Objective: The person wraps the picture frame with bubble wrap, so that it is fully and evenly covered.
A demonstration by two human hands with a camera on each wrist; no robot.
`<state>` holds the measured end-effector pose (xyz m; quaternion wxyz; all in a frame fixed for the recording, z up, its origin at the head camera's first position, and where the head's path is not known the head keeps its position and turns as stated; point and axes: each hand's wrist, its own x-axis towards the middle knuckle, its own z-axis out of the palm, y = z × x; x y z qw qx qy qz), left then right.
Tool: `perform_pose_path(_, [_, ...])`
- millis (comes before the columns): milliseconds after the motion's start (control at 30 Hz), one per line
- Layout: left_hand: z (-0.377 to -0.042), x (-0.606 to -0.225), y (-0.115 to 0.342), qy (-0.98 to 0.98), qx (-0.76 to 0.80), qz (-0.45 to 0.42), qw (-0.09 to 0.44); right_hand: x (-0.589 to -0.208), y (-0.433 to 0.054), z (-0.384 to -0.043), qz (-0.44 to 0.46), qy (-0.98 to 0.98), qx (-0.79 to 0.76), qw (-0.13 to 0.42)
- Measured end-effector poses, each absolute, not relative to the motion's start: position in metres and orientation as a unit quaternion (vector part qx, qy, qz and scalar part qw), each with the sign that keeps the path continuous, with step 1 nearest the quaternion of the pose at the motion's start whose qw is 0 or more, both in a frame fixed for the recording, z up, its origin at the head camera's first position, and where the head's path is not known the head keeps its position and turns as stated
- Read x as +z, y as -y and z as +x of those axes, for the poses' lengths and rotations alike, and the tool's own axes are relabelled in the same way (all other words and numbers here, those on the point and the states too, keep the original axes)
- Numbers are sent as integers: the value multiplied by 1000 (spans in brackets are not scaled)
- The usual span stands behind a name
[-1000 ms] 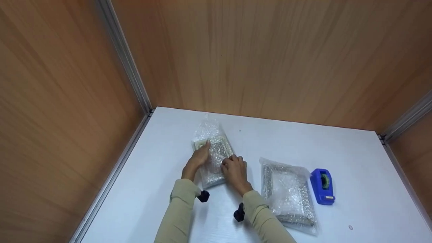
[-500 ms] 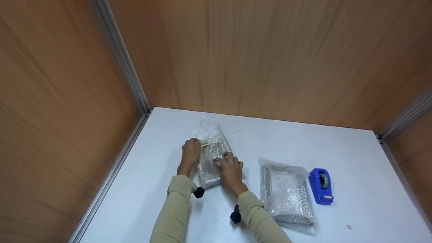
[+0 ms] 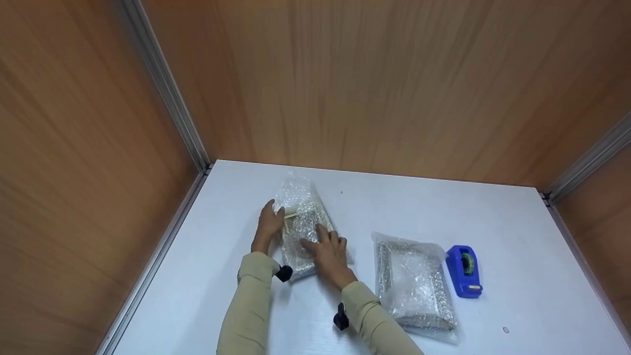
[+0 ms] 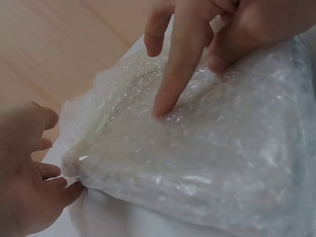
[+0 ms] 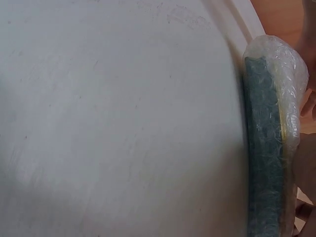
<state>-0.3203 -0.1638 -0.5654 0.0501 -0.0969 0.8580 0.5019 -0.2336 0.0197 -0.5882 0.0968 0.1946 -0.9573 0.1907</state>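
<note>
A picture frame loosely covered in bubble wrap lies on the white table, with a spare flap of bubble wrap stretching out past its far end. My left hand is at the frame's upper left corner; in the left wrist view its loosely bent fingertips reach the wrapped corner. Across the top, my right hand spreads its fingers, and the extended index finger presses down on the wrap. The right wrist view shows the wrapped frame's dark green side, with a thin gold line along it.
To the right lies a second bubble-wrapped frame. Beside it stands a blue tape dispenser holding a roll of tape. Wooden panels close off the table's back and sides. A small ring-like mark shows at front right.
My left hand shifted from lying over the frame's upper left part to its outer left edge, its fingers loosening. My right hand moved from the right edge inward over the wrap, fingers spreading.
</note>
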Motion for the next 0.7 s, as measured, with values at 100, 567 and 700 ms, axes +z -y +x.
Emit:
perform_pose_path(100, [-321,-568,168,-850,512,-108,55,-588,-18,-230,200,956,187,107])
perform_pose_path(567, [-319,-568,182,-876,465,-122,22,-590,-13,-215,214,947,202,130])
perform_pose_path(700, [-317,-567,179,-896,431,-107,-8,-591,-13,-211,215,946,203,131])
